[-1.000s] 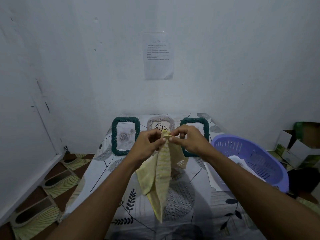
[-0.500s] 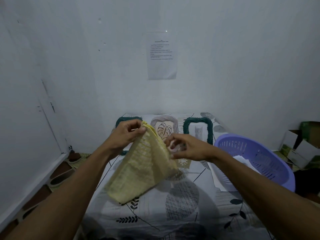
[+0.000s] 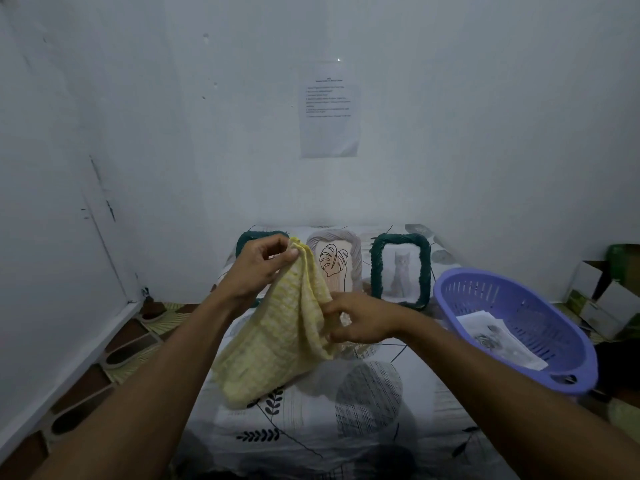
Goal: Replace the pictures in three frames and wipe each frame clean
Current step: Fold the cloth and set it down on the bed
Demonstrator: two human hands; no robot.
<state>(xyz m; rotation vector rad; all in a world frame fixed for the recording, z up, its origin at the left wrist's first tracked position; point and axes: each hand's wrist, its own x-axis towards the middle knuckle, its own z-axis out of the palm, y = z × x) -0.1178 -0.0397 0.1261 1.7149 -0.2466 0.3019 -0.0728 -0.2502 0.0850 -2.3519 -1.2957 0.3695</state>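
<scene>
A pale yellow cloth [image 3: 277, 341] hangs over the table. My left hand [image 3: 263, 265] pinches its top corner and my right hand [image 3: 356, 322] grips its right edge lower down. Three frames stand at the back of the table. A green woven frame [image 3: 256, 235] on the left is mostly hidden behind my left hand. The beige middle frame [image 3: 337, 261] shows a leaf drawing. The green frame [image 3: 401, 270] on the right holds a cat picture.
A purple plastic basket [image 3: 554, 313] with loose pictures [image 3: 502, 337] inside sits at the table's right edge. The table wears a leaf-patterned cover [image 3: 346, 427]. Walls close in at the back and left. Cardboard boxes [image 3: 602, 299] lie on the floor at right.
My hands were together pinching the cloth's top; now they have moved apart. The left hand stays high while the right has dropped lower along the cloth's edge, spreading it.
</scene>
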